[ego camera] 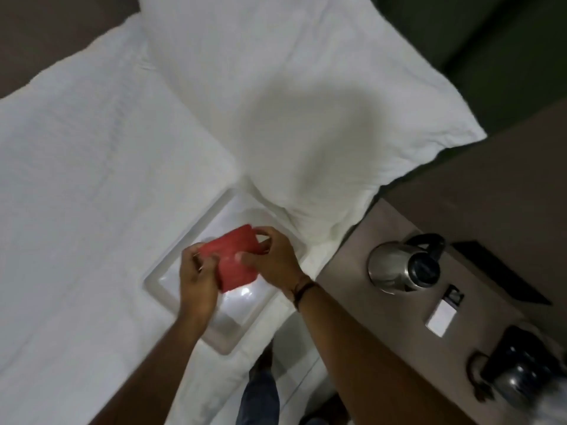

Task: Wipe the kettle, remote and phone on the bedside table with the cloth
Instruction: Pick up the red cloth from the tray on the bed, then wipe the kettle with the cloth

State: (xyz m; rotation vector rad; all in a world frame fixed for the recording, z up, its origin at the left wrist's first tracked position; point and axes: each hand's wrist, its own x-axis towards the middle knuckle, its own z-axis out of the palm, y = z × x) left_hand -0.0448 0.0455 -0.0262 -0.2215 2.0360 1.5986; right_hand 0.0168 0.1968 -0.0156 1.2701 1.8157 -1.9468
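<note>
A folded red cloth [236,259] is held between both my hands above a white tray [159,283] lying on the bed. My left hand [196,280] grips its left edge and my right hand [273,259] pinches its right side. A steel kettle [395,268] with a black lid and handle stands on the brown bedside table [346,271], to the right of my hands. A black desk phone [521,369] with a curled cord sits at the table's near right. A dark flat object [497,271], possibly the remote, lies behind the kettle.
A white pillow [306,118] rests on the white bedsheet [92,179] just beyond the tray. A small white card and a dark tag [443,317] lie on the table between kettle and phone. My legs and shoes show below, between bed and table.
</note>
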